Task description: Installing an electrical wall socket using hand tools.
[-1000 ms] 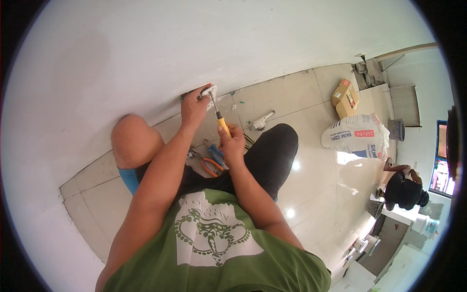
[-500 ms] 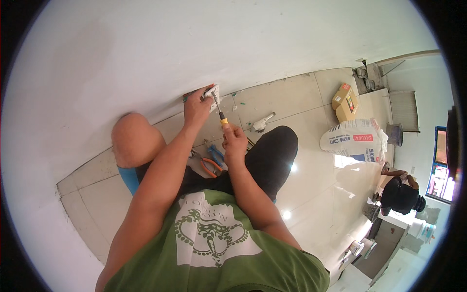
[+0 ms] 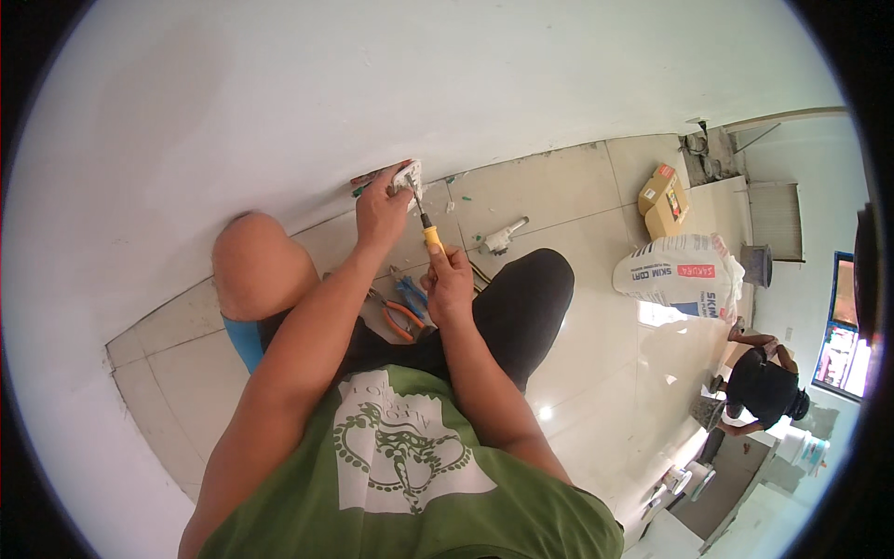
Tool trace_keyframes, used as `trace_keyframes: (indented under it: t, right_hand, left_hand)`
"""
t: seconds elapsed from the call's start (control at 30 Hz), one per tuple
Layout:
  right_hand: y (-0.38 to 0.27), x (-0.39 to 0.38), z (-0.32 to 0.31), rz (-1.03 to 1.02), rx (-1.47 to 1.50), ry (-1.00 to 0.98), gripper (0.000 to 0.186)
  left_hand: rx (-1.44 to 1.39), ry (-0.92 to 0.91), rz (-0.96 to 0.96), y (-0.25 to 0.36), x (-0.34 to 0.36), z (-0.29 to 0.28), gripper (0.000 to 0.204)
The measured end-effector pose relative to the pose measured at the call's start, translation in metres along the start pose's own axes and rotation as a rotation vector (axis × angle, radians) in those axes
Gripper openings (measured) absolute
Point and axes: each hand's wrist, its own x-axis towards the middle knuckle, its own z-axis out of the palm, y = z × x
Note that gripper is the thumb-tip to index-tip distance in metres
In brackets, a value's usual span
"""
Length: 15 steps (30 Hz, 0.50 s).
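Note:
My left hand (image 3: 380, 212) grips a small white electrical outlet plate (image 3: 411, 177) close to the wall, beside an opening in it. In my right hand (image 3: 449, 282) is a screwdriver (image 3: 432, 234) with a yellow and black handle. Its tip meets the white plate; the exact contact point is too small to make out. On the floor between my legs lie orange-handled pliers (image 3: 400, 321) and a blue-handled tool (image 3: 408, 287).
A white torch-like tool (image 3: 504, 236) lies on the tiles right of my hands. Farther right are a cardboard box (image 3: 664, 200), a large white sack (image 3: 675, 275) and a grey bucket (image 3: 756, 265). Another person (image 3: 765, 380) bends over at the far right.
The screwdriver's handle shows more above my right hand, whose fingers have shifted lower on it. My left hand stays at the plate. The other person has reached an arm downward.

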Motion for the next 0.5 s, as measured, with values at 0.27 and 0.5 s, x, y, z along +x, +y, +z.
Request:
trace_keyframes:
  t: [0.27,0.5]
  right_hand:
    - [-0.025,-0.009,0.014,0.172,-0.107,-0.082,0.027]
    - [0.009,0.012,0.001,-0.658,-0.746,0.118,0.032]
  left_hand:
    - [0.118,-0.058,-0.060,0.004,-0.001,-0.011,0.055]
    - [-0.018,-0.050,0.004,-0.006,0.000,-0.003,0.057]
